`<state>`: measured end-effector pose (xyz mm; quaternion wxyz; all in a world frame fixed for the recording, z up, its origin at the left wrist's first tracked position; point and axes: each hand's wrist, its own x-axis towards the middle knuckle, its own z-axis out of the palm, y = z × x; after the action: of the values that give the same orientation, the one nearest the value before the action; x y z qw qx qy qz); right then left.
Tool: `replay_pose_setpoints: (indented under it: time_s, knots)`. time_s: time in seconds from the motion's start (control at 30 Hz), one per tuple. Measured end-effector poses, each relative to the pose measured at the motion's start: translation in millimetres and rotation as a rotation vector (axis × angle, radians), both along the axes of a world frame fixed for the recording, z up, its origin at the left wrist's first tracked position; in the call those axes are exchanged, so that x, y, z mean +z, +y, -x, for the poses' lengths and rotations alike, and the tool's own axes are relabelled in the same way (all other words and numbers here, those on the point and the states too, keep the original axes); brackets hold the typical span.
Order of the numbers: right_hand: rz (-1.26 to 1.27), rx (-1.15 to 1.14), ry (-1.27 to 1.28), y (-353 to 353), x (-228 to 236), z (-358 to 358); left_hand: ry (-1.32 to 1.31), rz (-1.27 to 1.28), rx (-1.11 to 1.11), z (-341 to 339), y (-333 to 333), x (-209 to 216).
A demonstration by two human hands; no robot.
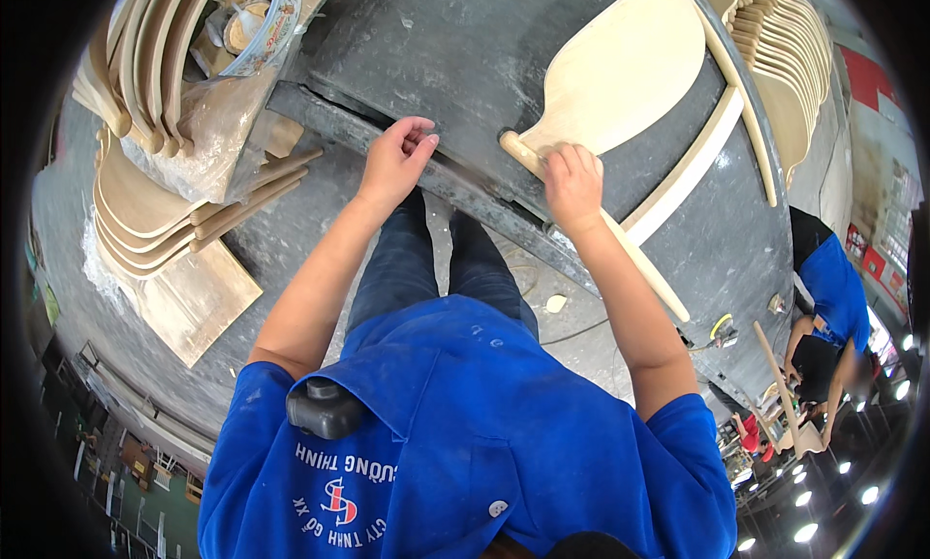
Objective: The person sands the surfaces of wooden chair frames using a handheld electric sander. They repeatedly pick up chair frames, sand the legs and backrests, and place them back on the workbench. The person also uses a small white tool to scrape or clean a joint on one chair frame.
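Atop the dark table (455, 55), a pale wooden panel (625, 65) lay, the right hand (573, 186) curling its fingers closed on one edge. Over the table's near edge, the left hand (392, 162) hung empty, fingers half-spread.

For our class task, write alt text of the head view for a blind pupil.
Right hand touching a wooden rod at the narrow end of a pale panel on a dark worktable; left hand near the worktable's edge, seemingly empty. Curved wooden parts are stacked on both sides.
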<state>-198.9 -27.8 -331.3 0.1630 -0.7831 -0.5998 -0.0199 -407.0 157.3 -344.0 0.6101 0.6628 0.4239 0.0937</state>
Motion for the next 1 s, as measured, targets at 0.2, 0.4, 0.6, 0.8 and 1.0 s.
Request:
replay_pose_setpoints:
  time_s: [0.2, 0.4, 0.6, 0.8, 1.0]
  knots:
    - [0.115, 0.024, 0.033, 2.4, -10.2, 1.8, -0.035, -0.047, 0.002, -7.4, -1.0, 1.6]
    - [0.035, -0.06, 0.017, -9.0, 1.0, 0.2, -0.062, -0.032, -0.013, -11.8, -2.3, 0.4]
    - [0.158, 0.056, 0.016, 13.5, -1.9, 6.6, 0.003, -0.013, -0.041, -9.3, -1.4, 2.3]
    - [0.023, -0.039, 0.035, -9.7, -6.5, -3.0, 0.017, -0.034, -0.028, -2.5, 5.4, 0.2]
    - [0.112, 0.015, 0.02, -7.6, -8.2, -2.6, 0.01, -0.034, -0.046, -10.9, 1.2, -3.1]
